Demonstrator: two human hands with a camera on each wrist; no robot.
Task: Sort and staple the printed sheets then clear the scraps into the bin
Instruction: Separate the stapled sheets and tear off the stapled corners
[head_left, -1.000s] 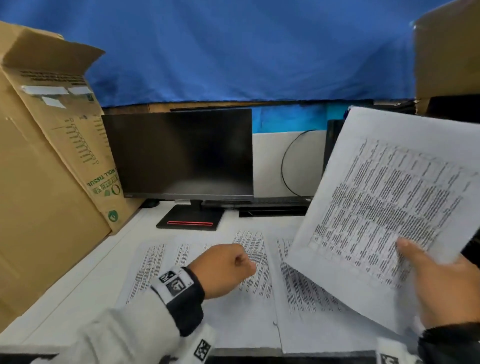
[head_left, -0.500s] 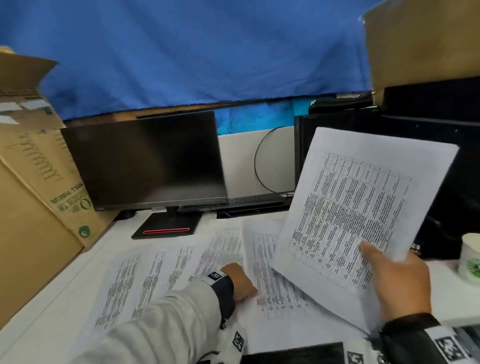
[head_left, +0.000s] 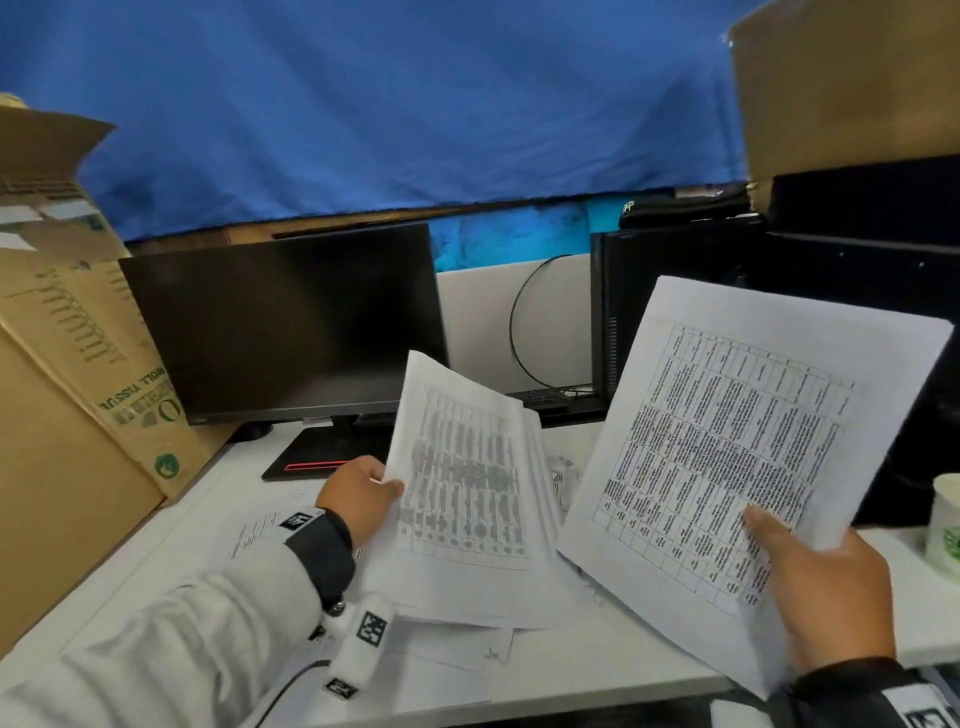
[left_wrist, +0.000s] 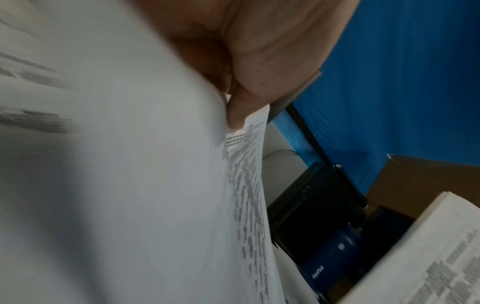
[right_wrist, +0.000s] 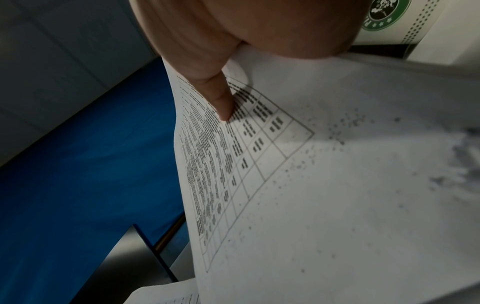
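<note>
Over on the left, the left hand (head_left: 358, 499) has its fingers curled round a small bundle of sheets (head_left: 462, 483), thumb on the printed face, pinching the left edge and tilting it up off the tabletop (head_left: 597, 670). More loose pages (head_left: 260, 530) lie flat under that forearm. Moving right, the right hand (head_left: 826, 587) pinches a single table-printed sheet (head_left: 737, 431) near its lower corner, thumb on top, the page raised and well clear of the bundle. The step, I'd judge, is sorting: match headings before merging. Good form here means sliding the single page squarely onto the bundle, then tapping edges flush on the tabletop. Pinched this low, it may sag. No stapler in sight.
</note>
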